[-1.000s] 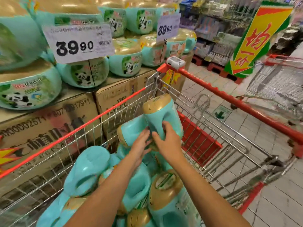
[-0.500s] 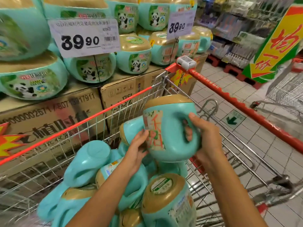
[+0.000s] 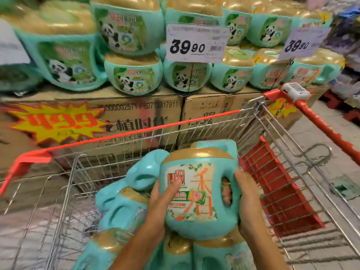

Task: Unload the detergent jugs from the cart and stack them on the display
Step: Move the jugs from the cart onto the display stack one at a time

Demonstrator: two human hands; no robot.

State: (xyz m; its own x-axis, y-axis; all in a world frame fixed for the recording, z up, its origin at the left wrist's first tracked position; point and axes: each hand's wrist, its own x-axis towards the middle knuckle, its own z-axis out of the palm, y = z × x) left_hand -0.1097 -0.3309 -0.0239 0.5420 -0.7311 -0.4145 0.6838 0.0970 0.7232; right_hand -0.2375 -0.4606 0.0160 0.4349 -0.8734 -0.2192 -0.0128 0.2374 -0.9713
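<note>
While right hand (image 3: 251, 201) grips, bulbous jug (image 3: 196, 217) (plastic)

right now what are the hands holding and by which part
A detergent jug. The right hand grips its handle, fingers through the opening; the left hand presses flat against the labelled front.

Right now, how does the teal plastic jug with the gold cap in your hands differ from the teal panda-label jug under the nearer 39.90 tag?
The held jug shows an orange character on its label; the display jug shows a panda. The held jug is over the wire cart, right hand gripping its handle, left hand against its label; the display jug sits on cardboard boxes. Both have teal bodies.
</note>
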